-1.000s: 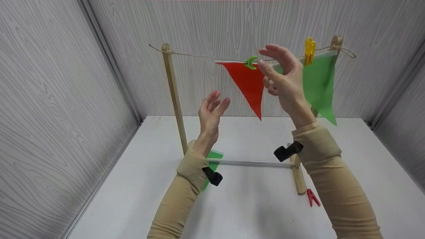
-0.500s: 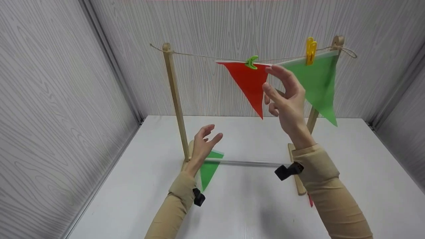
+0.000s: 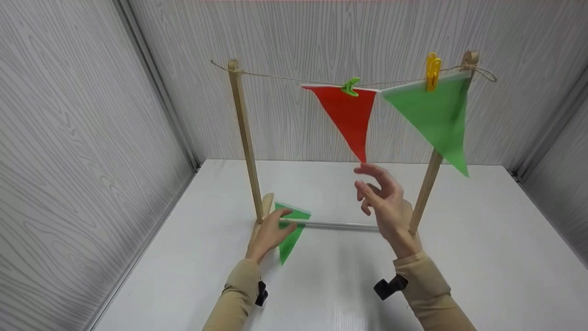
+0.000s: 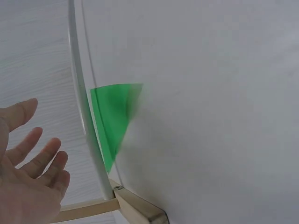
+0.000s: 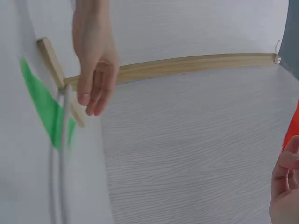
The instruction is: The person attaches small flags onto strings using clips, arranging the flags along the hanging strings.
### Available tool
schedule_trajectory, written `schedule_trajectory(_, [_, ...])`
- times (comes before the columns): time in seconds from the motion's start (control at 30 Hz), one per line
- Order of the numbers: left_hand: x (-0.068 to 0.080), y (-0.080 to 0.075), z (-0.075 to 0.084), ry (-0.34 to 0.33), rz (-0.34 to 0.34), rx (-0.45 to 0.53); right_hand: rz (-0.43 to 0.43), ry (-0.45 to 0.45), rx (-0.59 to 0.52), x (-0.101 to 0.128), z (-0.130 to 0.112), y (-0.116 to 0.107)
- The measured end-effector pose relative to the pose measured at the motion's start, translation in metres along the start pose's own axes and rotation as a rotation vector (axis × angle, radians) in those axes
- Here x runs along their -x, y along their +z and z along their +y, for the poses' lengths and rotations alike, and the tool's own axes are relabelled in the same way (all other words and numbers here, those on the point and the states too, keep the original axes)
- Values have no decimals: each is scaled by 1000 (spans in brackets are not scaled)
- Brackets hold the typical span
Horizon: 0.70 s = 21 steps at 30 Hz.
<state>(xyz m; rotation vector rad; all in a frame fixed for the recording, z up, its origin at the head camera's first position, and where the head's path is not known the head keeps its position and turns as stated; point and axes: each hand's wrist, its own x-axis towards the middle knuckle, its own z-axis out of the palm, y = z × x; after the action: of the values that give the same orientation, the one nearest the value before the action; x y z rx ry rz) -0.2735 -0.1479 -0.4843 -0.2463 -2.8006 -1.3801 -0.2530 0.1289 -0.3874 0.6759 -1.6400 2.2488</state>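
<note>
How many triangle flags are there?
3. A red flag hangs mid-string, a green flag hangs beside the right post, and a small green flag lies on the table under the left hand. Others may be hidden.

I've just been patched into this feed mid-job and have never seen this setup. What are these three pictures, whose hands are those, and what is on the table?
No machine here: a person works with bare hands. The head view looks forward and down from a camera on their head; the other two come from cameras strapped to each wrist.

On the white table stands a wooden frame with a twine line. A red triangular flag hangs from it by a green clip, a large green triangular flag by a yellow clip.

The left hand reaches down to a small green flag lying over the frame's white bottom rod; whether it touches is unclear. The right hand hovers open, holding nothing.
</note>
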Motion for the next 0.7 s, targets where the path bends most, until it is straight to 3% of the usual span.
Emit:
schedule_trajectory(0.2, [12,6,-9,-18,-43,-107,59,286,32,35,58,-18])
schedule_trajectory(0.37, [19,12,-12,-31,-104,-192,48,497,157,54,92,-30])
schedule_trajectory(0.5, [22,17,-13,-31,-165,-212,-1,567,201,63,109,-35])
schedule_trajectory(0.7, [24,23,-14,-18,-198,-225,-21,592,198,67,122,-36])
